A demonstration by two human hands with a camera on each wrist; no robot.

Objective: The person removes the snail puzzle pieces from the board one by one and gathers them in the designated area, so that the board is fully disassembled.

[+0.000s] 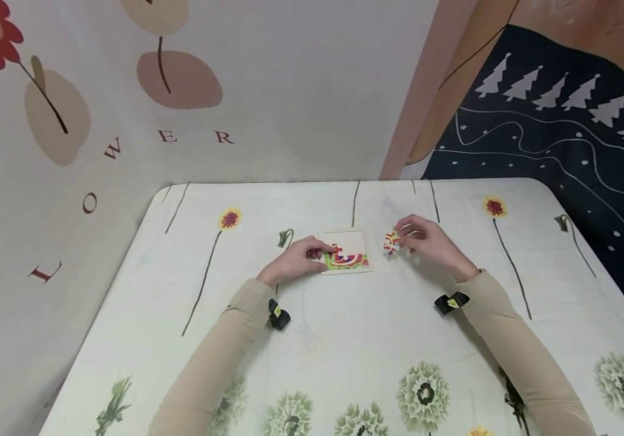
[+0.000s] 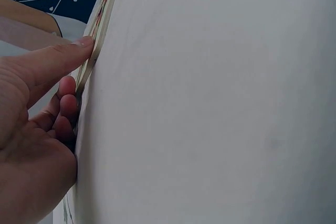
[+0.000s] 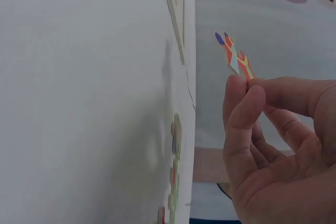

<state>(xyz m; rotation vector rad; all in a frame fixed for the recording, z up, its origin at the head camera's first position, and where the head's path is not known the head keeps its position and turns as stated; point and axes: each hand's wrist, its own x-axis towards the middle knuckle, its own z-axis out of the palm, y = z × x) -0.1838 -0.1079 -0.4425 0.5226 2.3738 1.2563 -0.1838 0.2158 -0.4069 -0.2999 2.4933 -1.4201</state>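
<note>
At the middle of the table lies a jigsaw puzzle board (image 1: 367,271) with a pale frame, its lower part filled with colourful picture pieces. My left hand (image 1: 301,260) rests at its left side, index finger reaching over the picture and thumb on the frame's near left corner. In the left wrist view the thumb (image 2: 63,59) lies straight against the board's edge, with other fingers bent beside it. My right hand (image 1: 426,242) pinches a red, yellow and white puzzle piece (image 1: 391,243) between thumb and fingertips, right of the board. The right wrist view shows this piece (image 3: 231,53) raised above the tabletop.
More puzzle pieces (image 3: 175,140) lie flat on the table below my right hand, in the right wrist view. The white tablecloth (image 1: 344,339) has printed flowers. A patterned cloth backdrop (image 1: 301,91) rises behind the table's far edge.
</note>
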